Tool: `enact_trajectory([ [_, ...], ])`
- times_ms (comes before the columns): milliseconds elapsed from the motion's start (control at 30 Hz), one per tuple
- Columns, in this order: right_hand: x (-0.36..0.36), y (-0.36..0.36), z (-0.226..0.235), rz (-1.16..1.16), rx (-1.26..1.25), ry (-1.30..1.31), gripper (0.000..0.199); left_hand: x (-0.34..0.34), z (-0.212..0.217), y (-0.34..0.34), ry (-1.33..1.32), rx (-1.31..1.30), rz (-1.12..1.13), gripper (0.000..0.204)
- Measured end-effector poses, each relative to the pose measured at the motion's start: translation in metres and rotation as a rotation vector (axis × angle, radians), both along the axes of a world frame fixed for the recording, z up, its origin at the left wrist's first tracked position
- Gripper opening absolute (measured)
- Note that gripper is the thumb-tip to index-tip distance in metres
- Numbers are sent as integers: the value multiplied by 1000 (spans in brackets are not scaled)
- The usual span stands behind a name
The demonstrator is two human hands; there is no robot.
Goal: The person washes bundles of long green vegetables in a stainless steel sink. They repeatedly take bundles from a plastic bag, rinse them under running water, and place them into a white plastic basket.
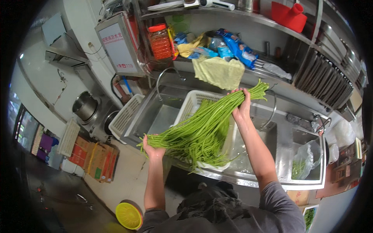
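Note:
A big bundle of long green beans [202, 120] stretches between my two hands, above a white plastic basket [189, 104]. My left hand [154, 149] grips the lower left end, with bean tips poking out past the fingers. Near the other end, my right hand [241, 105] is wrapped round the bunch from below, and the stem ends fan out beyond it to the upper right. The middle of the bundle sags over the basket, where more beans lie. Some hang over the basket's near rim.
The basket rests across a steel sink [155, 116] with several basins. A clear plastic bag [309, 159] with greens lies in the right basin. Curved taps [158, 83] rise behind. A yellow cloth [219, 72] hangs off the shelf above. On the floor stands a yellow basin [129, 216].

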State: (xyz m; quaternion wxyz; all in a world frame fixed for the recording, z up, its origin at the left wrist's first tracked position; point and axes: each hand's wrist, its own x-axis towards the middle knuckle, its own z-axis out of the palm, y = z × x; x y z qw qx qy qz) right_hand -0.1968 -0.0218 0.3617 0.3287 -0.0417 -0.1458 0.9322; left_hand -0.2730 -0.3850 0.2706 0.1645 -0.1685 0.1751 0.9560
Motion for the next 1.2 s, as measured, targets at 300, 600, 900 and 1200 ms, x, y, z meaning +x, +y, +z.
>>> enact_trajectory([
  [300,-99,-41,-120,322,52,-354,28,11,-79,-85,8,-73,170,33],
  [600,-163,-18,-238,392,499,-1008,73,50,-83,-38,49,-80,234,32],
  [900,-236,-18,-236,436,649,-1045,111,43,-88,-8,111,-40,203,32],
  [1200,-250,19,-298,506,917,-1396,84,63,-113,-12,323,-1109,-420,46],
])
